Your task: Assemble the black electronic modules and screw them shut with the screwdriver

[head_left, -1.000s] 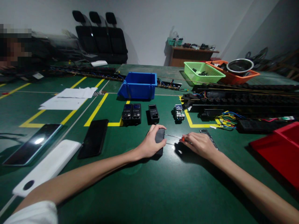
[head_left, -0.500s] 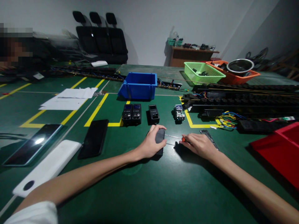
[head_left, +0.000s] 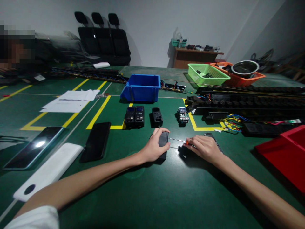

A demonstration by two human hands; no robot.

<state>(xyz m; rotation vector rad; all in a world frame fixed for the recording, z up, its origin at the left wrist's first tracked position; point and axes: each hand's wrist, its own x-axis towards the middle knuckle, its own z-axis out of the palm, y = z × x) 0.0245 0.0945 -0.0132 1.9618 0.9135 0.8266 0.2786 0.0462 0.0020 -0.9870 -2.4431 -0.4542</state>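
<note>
My left hand (head_left: 154, 147) is closed around a black box-shaped housing (head_left: 163, 142) that rests on the green table. A screwdriver (head_left: 177, 140) with an orange handle lies level in the fingers of my right hand (head_left: 203, 148). Its thin metal shaft reaches left to the side of the housing; where exactly the tip sits is too small to tell. Behind my left hand stands a similar black housing (head_left: 157, 116) with openings in its face. To its right is a bare circuit module (head_left: 183, 115) with a small screen. A dark flat panel (head_left: 213, 142) lies partly hidden behind my right hand.
Two black modules (head_left: 134, 116) stand before a blue bin (head_left: 143, 88). Phones (head_left: 95, 142) and a white device (head_left: 49, 171) lie at left. Black rails with wires (head_left: 233, 101) and a red bin (head_left: 283, 156) are at right. Another person (head_left: 16, 51) is far left.
My right hand and the screwdriver handle have turned very slightly. The left hand and the black housing stay where they were.
</note>
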